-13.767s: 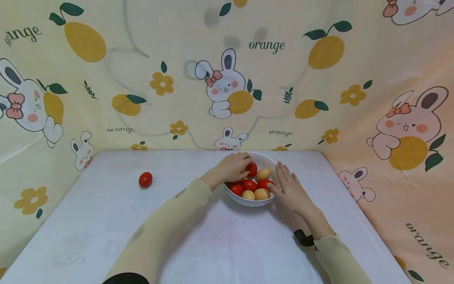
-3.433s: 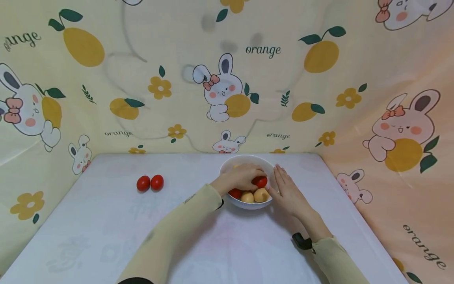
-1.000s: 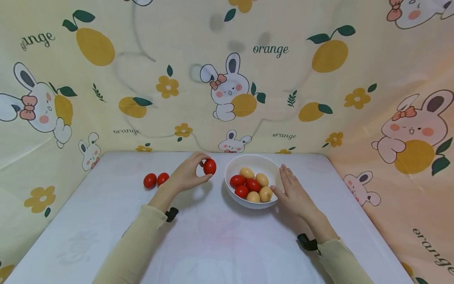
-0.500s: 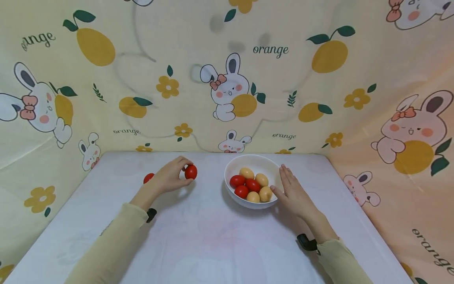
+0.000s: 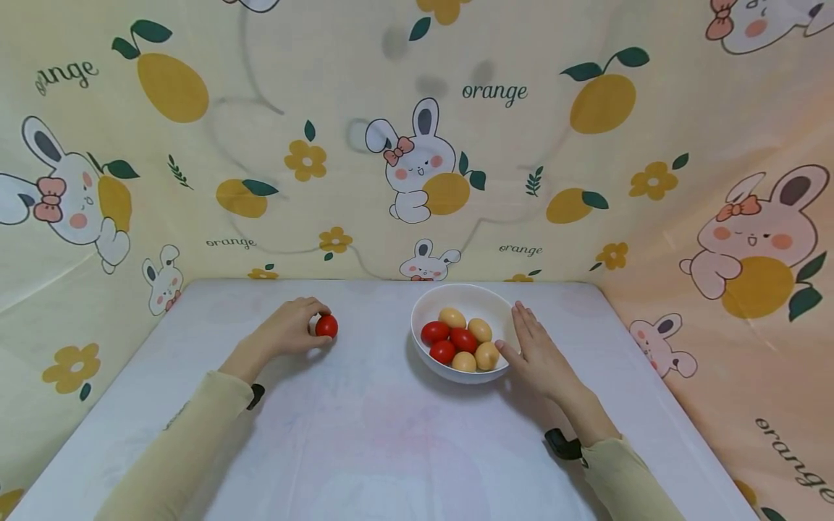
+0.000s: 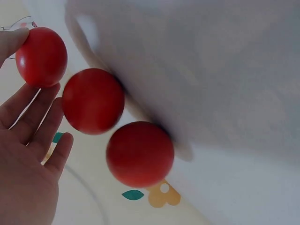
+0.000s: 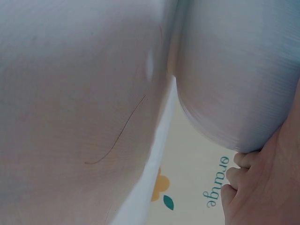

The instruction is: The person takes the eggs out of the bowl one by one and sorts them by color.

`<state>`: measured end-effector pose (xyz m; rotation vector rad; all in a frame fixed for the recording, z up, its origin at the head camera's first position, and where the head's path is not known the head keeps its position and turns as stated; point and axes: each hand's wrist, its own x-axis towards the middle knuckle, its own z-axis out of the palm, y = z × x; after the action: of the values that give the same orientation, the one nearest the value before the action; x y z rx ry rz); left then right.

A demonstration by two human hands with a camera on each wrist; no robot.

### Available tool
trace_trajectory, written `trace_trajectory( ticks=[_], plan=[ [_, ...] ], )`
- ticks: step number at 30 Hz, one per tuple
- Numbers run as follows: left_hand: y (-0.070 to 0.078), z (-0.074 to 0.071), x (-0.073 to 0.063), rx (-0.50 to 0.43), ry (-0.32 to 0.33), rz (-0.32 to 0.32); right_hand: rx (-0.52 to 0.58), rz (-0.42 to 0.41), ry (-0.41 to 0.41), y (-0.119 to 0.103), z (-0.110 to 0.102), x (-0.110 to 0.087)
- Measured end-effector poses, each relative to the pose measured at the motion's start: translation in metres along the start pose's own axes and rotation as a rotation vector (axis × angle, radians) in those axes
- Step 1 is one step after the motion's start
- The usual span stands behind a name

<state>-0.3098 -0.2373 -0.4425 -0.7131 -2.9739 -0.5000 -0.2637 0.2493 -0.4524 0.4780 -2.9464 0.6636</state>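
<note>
My left hand [image 5: 292, 327] pinches a red egg [image 5: 326, 326] between thumb and fingertips, low over the left part of the table. Two more red eggs, one nearer [image 6: 93, 101] and one farther along [image 6: 140, 154], lie beside the hand in the left wrist view; in the head view the hand hides them. My right hand [image 5: 541, 354], fingers straight, rests against the right side of a white bowl [image 5: 423, 358], thumb at its rim. Inside the bowl lie three red eggs [image 5: 463, 339] and several tan eggs [image 5: 486, 355].
A white-covered table [image 5: 391, 449] stretches under both arms. Behind it and along the sides hangs a cream cloth [image 5: 365, 72] printed with rabbits and oranges. A thin dark hair-like line [image 7: 123, 126] shows on the table surface in the right wrist view.
A red egg has left the bowl in my left hand, travelling left and down toward the other two on the table. My right hand has stayed at the bowl.
</note>
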Motion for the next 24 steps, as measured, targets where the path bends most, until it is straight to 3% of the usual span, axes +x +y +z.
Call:
trace_trajectory(
  ticks=[8, 24],
  plan=[
    [-0.0064, -0.0005, -0.0004, 0.018, -0.056, -0.038, -0.005, -0.002, 0.003, -0.0009, -0.0005, 0.0000],
    [-0.0078, -0.0009, -0.0021, 0.033, -0.068, -0.053, 0.000, -0.009, 0.012, 0.0000, 0.0004, -0.0002]
  ],
)
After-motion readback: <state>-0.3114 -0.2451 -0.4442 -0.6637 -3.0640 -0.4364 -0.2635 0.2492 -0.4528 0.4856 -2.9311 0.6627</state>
